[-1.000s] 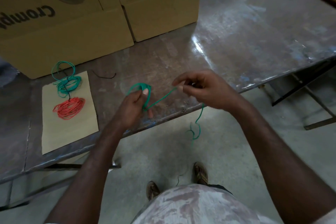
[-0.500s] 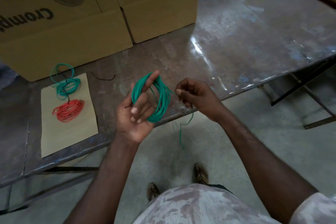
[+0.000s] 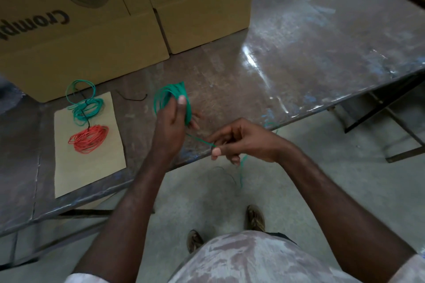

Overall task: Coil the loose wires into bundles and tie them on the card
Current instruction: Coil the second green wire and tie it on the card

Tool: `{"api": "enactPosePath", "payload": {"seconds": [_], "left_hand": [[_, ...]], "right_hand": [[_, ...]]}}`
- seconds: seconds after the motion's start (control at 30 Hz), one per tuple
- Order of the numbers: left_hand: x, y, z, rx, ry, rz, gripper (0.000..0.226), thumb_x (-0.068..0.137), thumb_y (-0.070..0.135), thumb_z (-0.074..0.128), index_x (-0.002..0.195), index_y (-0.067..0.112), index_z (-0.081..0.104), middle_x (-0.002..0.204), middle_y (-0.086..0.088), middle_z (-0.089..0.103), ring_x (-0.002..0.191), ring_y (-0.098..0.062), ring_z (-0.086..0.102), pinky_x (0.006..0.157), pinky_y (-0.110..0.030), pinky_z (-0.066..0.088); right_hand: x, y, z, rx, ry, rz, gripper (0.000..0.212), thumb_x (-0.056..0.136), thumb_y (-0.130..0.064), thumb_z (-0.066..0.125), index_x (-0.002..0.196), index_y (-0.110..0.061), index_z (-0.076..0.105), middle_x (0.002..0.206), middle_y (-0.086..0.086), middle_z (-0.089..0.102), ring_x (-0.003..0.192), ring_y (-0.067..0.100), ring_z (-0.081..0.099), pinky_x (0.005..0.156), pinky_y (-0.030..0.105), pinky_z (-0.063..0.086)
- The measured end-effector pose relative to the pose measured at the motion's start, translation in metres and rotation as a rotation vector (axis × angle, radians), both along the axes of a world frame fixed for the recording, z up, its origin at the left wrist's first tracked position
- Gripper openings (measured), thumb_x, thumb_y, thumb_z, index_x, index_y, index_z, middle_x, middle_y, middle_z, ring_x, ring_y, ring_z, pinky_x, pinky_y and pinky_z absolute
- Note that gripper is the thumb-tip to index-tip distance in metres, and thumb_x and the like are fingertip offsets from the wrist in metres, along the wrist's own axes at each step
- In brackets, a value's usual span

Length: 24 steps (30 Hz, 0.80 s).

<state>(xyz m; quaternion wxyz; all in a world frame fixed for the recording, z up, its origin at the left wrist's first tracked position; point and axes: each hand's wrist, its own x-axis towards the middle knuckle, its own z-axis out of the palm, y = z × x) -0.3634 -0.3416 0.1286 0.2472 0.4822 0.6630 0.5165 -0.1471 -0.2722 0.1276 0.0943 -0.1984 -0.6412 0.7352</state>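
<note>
- Nearest the camera, at the bottom edge, a pale patterned shirt fills the view, and two brown sandalled feet stand on the grey concrete floor.
- Just past the table's near edge, the right hand pinches a thin green wire strand between thumb and forefinger, the other fingers curled under; the loose tail of that wire hangs down below the hand toward the floor.
- Up and to the left of it, the left hand grips a green wire coil, the thumb pressed across the loops and the fingers wrapped behind; the coil stands upright above the tabletop, and the strand runs taut from it to the right hand.
- Left of both hands, a flat tan rectangular card lies on the worn grey metal table, close to its front edge.
- On that card rests an orange-red wire bundle, and just beyond it a green wire bundle with one loop spilling past the card's far edge; a thin black tie runs between the two.
- A short black wire piece lies on the table between the card and the held coil.
- Farthest back, two brown cardboard boxes printed "Crompton" stand side by side on the table.
</note>
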Motion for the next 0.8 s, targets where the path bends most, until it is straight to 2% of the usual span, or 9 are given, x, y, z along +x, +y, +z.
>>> {"api": "enactPosePath", "payload": {"seconds": [0.07,0.1,0.13,0.27,0.33,0.4,0.57,0.67,0.8], "left_hand": [[0.001,-0.003,-0.012,-0.132,0.269,-0.032,0.04,0.115,0.041,0.037,0.099,0.013,0.06,0.072,0.003,0.063,0.061,-0.003,0.062,0.061,-0.035,0.048],[-0.001,-0.005,-0.019,-0.185,0.296,-0.074,0.045,0.113,0.047,0.037,0.1,0.012,0.063,0.069,0.001,0.061,0.061,-0.009,0.061,0.061,-0.036,0.048],[-0.003,-0.006,-0.024,-0.224,0.238,-0.122,0.05,0.111,0.051,0.038,0.103,0.01,0.066,0.066,-0.003,0.059,0.057,-0.015,0.059,0.06,-0.036,0.049],[0.012,-0.021,-0.029,-0.242,-0.472,-0.208,0.042,0.113,0.034,0.044,0.096,0.005,0.069,0.054,-0.003,0.04,0.039,-0.01,0.033,0.04,-0.02,0.028],[0.026,-0.03,-0.024,-0.242,-0.788,-0.313,0.052,0.113,0.031,0.036,0.121,-0.011,0.065,0.046,-0.002,0.029,0.036,-0.009,0.018,0.039,-0.02,0.018],[0.038,-0.036,-0.018,-0.231,-1.023,-0.459,0.058,0.112,0.034,0.031,0.141,-0.009,0.057,0.045,-0.002,0.018,0.038,-0.011,0.011,0.04,-0.026,0.013],[0.051,-0.041,-0.003,-0.095,-1.459,-0.679,0.06,0.113,0.035,0.027,0.15,-0.006,0.049,0.045,0.004,0.02,0.037,-0.008,0.01,0.04,-0.024,0.016],[0.047,-0.035,0.012,0.056,-1.535,-0.657,0.061,0.116,0.034,0.017,0.153,-0.007,0.043,0.046,0.005,0.025,0.035,-0.008,0.011,0.04,-0.022,0.019],[0.037,-0.017,0.03,0.18,-1.32,-0.419,0.06,0.118,0.035,0.021,0.155,-0.006,0.044,0.048,0.005,0.035,0.036,-0.008,0.019,0.039,-0.019,0.028]], "right_hand": [[0.001,0.009,0.01,0.053,0.041,-0.113,0.027,0.091,0.002,0.075,0.117,-0.001,0.075,0.087,0.012,0.075,0.055,0.018,0.056,0.053,0.03,0.053],[0.002,0.015,0.014,0.078,0.066,-0.169,0.026,0.09,0.004,0.075,0.116,0.0,0.074,0.087,0.011,0.074,0.057,0.018,0.058,0.052,0.031,0.054],[0.004,0.022,0.017,0.095,0.088,-0.22,0.026,0.09,0.005,0.075,0.116,0.001,0.072,0.088,0.012,0.073,0.06,0.019,0.06,0.052,0.031,0.054],[0.016,0.046,0.02,0.191,0.117,-0.347,0.019,0.089,0.005,0.076,0.108,0.002,0.072,0.089,0.015,0.072,0.069,0.025,0.062,0.05,0.033,0.05],[0.016,0.05,0.016,0.22,0.136,-0.399,0.013,0.088,0.003,0.078,0.099,0.003,0.072,0.087,0.017,0.072,0.07,0.03,0.058,0.048,0.032,0.045],[0.012,0.05,0.011,0.227,0.156,-0.459,0.013,0.087,0.002,0.08,0.095,0.006,0.071,0.084,0.019,0.069,0.065,0.03,0.051,0.046,0.031,0.043],[0.003,0.046,-0.008,0.234,0.157,-0.579,0.011,0.088,-0.004,0.082,0.095,-0.001,0.074,0.092,0.027,0.067,0.059,0.027,0.051,0.052,0.034,0.046],[0.004,0.04,-0.021,0.208,0.102,-0.566,0.01,0.091,-0.004,0.078,0.099,0.0,0.074,0.087,0.021,0.067,0.056,0.023,0.052,0.053,0.036,0.047],[0.001,0.023,-0.029,0.124,0.071,-0.464,0.014,0.096,-0.001,0.072,0.109,-0.005,0.076,0.08,0.014,0.069,0.053,0.023,0.052,0.049,0.031,0.045]]}}
